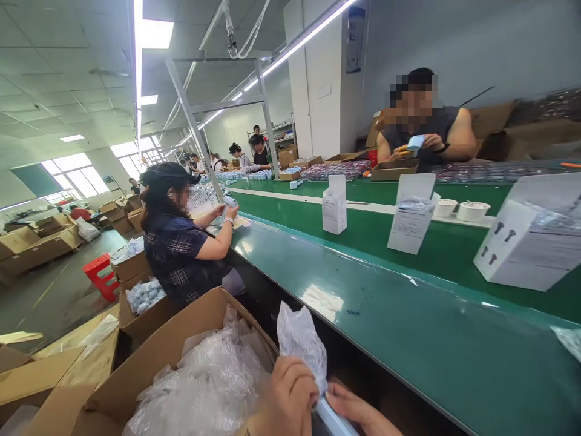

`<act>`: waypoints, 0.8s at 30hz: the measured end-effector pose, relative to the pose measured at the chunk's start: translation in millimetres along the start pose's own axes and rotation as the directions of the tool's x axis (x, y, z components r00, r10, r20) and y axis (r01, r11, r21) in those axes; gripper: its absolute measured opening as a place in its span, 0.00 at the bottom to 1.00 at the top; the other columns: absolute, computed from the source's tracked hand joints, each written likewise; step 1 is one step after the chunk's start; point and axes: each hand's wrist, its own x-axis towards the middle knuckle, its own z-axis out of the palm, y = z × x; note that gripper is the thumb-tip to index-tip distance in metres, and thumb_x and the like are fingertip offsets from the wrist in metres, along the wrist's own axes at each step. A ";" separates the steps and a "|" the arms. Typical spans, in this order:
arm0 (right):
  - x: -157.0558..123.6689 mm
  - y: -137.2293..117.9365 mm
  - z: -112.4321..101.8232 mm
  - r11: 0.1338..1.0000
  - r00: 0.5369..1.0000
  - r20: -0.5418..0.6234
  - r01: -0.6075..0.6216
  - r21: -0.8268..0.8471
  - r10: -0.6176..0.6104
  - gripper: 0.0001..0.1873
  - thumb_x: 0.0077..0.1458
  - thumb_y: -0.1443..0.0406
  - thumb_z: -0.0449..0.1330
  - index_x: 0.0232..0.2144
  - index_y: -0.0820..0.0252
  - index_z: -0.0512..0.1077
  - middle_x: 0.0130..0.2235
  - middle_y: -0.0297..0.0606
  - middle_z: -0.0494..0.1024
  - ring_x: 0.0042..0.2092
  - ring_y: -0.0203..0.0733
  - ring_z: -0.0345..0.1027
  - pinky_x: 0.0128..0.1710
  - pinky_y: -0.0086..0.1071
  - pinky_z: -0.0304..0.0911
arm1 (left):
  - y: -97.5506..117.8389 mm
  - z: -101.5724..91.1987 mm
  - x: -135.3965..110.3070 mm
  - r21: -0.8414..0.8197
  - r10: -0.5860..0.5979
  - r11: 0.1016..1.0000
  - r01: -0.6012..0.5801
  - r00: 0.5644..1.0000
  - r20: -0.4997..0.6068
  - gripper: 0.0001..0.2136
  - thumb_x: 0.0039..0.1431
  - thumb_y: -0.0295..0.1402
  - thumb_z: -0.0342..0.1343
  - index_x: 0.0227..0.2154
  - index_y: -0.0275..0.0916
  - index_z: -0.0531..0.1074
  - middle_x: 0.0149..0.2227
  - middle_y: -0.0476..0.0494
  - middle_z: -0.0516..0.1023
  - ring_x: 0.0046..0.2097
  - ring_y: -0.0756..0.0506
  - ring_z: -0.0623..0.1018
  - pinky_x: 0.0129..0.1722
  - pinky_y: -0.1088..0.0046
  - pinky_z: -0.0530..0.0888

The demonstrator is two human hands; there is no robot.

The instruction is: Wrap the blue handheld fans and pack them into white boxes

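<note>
Low in the view, my left hand (pixel 294 387) is closed around the gathered mouth of a translucent bubble bag (pixel 303 340), which stands up above the fingers. A light-blue, smooth, elongated item (pixel 333 418) runs down from the bag's lower end; its far part is cut off by the frame. My right hand (pixel 358 410) pinches this item near the bag's opening, thumb and fingers against its side. Whether the item's tip sits inside the bag is hidden by my fingers. Beside my left hand is a cardboard box (pixel 113 378) heaped with clear bubble bags (pixel 204 375).
A green conveyor (pixel 281 209) carries open white boxes (pixel 411 221) and round white tubs (pixel 472 211). A teal work ledge (pixel 308 260) runs along my side. A seated co-worker (pixel 177 236) handles an item ahead; another person (pixel 420 133) sits across. A red stool (pixel 100 275) stands left.
</note>
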 end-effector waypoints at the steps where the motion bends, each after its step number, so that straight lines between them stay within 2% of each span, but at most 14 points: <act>1: -2.5 -2.9 3.1 0.999 0.998 -0.056 0.003 0.043 0.000 0.18 0.44 0.53 0.68 0.30 0.58 0.70 0.25 0.31 0.71 0.22 0.31 0.64 0.20 0.23 0.63 | 1.1 0.4 -2.5 0.059 0.030 0.998 -0.026 0.997 -0.069 0.08 0.55 0.19 0.46 0.33 0.37 0.66 0.34 0.40 0.73 0.40 0.44 0.72 0.42 0.66 0.72; 2: -6.3 -6.8 6.0 0.997 0.994 -0.109 0.008 0.080 0.000 0.17 0.46 0.54 0.68 0.30 0.57 0.68 0.24 0.29 0.69 0.20 0.30 0.62 0.18 0.23 0.62 | 1.5 0.4 -4.9 0.094 0.003 0.996 0.010 0.991 -0.137 0.09 0.56 0.18 0.45 0.33 0.38 0.66 0.34 0.41 0.73 0.40 0.45 0.72 0.41 0.66 0.72; 4: -16.3 -15.3 10.0 0.992 0.985 -0.171 0.026 0.125 -0.004 0.16 0.47 0.56 0.68 0.33 0.56 0.67 0.24 0.27 0.67 0.20 0.29 0.61 0.17 0.24 0.65 | -1.0 -1.2 -7.6 0.072 -0.213 0.969 0.235 0.948 -0.236 0.09 0.59 0.20 0.45 0.34 0.38 0.67 0.32 0.44 0.73 0.35 0.47 0.73 0.37 0.70 0.72; 5: -21.4 -18.9 10.6 0.991 0.988 -0.157 0.028 0.127 -0.008 0.17 0.46 0.57 0.68 0.35 0.57 0.68 0.25 0.28 0.68 0.21 0.29 0.62 0.18 0.24 0.67 | -4.2 -2.4 -7.3 0.031 -0.365 0.923 0.384 0.896 -0.255 0.07 0.61 0.23 0.45 0.34 0.39 0.67 0.30 0.45 0.73 0.33 0.48 0.73 0.34 0.72 0.71; 7: -30.2 -22.7 9.4 0.992 0.999 -0.041 0.006 0.128 -0.001 0.23 0.45 0.58 0.69 0.42 0.58 0.68 0.28 0.30 0.70 0.22 0.29 0.63 0.18 0.25 0.68 | -12.8 -4.7 -4.0 -0.043 -0.616 0.779 0.625 0.750 -0.241 0.06 0.63 0.28 0.46 0.33 0.38 0.68 0.28 0.47 0.73 0.29 0.49 0.72 0.31 0.74 0.69; 8: -33.5 -22.9 8.3 0.992 0.999 0.043 -0.013 0.128 0.008 0.29 0.43 0.59 0.70 0.47 0.58 0.66 0.31 0.31 0.72 0.22 0.30 0.64 0.18 0.25 0.68 | -17.0 -5.6 -1.4 -0.065 -0.685 0.720 0.690 0.694 -0.220 0.06 0.63 0.30 0.47 0.33 0.38 0.68 0.28 0.47 0.73 0.30 0.49 0.72 0.31 0.74 0.69; 9: -36.1 -22.2 7.1 0.991 0.992 0.125 -0.034 0.130 0.018 0.36 0.41 0.59 0.71 0.52 0.56 0.63 0.34 0.32 0.73 0.23 0.31 0.66 0.17 0.25 0.68 | -20.2 -6.1 1.3 -0.079 -0.718 0.691 0.718 0.670 -0.191 0.06 0.63 0.32 0.48 0.33 0.38 0.69 0.29 0.47 0.73 0.31 0.48 0.73 0.32 0.73 0.69; 10: -38.0 -21.2 6.3 0.990 0.980 0.195 -0.054 0.127 0.029 0.45 0.39 0.60 0.72 0.58 0.53 0.57 0.38 0.34 0.74 0.24 0.32 0.68 0.17 0.25 0.67 | -22.0 -6.4 3.9 -0.088 -0.725 0.686 0.722 0.670 -0.158 0.07 0.63 0.33 0.48 0.33 0.38 0.69 0.30 0.47 0.74 0.32 0.48 0.73 0.34 0.73 0.69; 12: -39.5 -20.6 5.7 0.990 0.962 0.270 -0.084 0.112 0.051 0.60 0.38 0.61 0.73 0.65 0.48 0.42 0.46 0.38 0.74 0.26 0.35 0.72 0.18 0.25 0.67 | -21.0 -6.4 7.8 -0.116 -0.698 0.715 0.689 0.712 -0.070 0.07 0.62 0.33 0.49 0.34 0.38 0.70 0.31 0.46 0.75 0.34 0.48 0.73 0.36 0.72 0.69; 14: -38.0 -23.9 6.0 0.990 0.957 0.282 -0.095 0.103 0.062 0.65 0.39 0.62 0.73 0.66 0.46 0.33 0.50 0.42 0.72 0.28 0.35 0.73 0.20 0.25 0.68 | -16.7 -6.5 9.5 -0.178 -0.649 0.744 0.645 0.760 0.040 0.07 0.62 0.33 0.49 0.34 0.38 0.71 0.31 0.46 0.75 0.34 0.48 0.73 0.36 0.73 0.68; 16: -34.5 -30.6 6.2 0.988 0.951 0.303 -0.097 0.120 0.057 0.62 0.42 0.62 0.72 0.66 0.45 0.34 0.52 0.42 0.72 0.29 0.34 0.72 0.21 0.26 0.69 | -13.6 -7.6 9.3 -0.274 -0.619 0.728 0.628 0.775 0.128 0.07 0.62 0.34 0.50 0.33 0.38 0.71 0.29 0.48 0.74 0.32 0.49 0.72 0.34 0.74 0.68; 19: -28.7 -40.1 5.7 0.985 0.913 0.405 -0.115 0.131 0.053 0.52 0.44 0.63 0.70 0.65 0.49 0.46 0.50 0.41 0.72 0.30 0.34 0.72 0.23 0.27 0.71 | -16.1 -11.4 7.1 -0.455 -0.650 0.576 0.679 0.718 0.249 0.09 0.59 0.39 0.54 0.30 0.37 0.69 0.25 0.50 0.71 0.28 0.51 0.69 0.30 0.76 0.66; 22: -25.8 -42.4 6.8 0.984 0.871 0.486 -0.140 0.107 0.071 0.44 0.46 0.64 0.69 0.62 0.51 0.53 0.48 0.40 0.72 0.31 0.35 0.74 0.27 0.30 0.73 | -21.3 -15.7 3.7 -0.595 -0.651 0.294 0.748 0.613 0.449 0.15 0.53 0.45 0.60 0.28 0.37 0.68 0.22 0.52 0.68 0.24 0.53 0.67 0.26 0.77 0.63; 24: -26.0 -40.4 8.9 0.981 0.845 0.527 -0.170 0.095 0.095 0.43 0.46 0.64 0.69 0.61 0.50 0.54 0.47 0.39 0.72 0.31 0.36 0.74 0.29 0.32 0.73 | -21.9 -17.0 1.7 -0.603 -0.603 0.154 0.782 0.558 0.570 0.17 0.50 0.47 0.63 0.28 0.37 0.68 0.21 0.52 0.68 0.23 0.53 0.66 0.25 0.78 0.62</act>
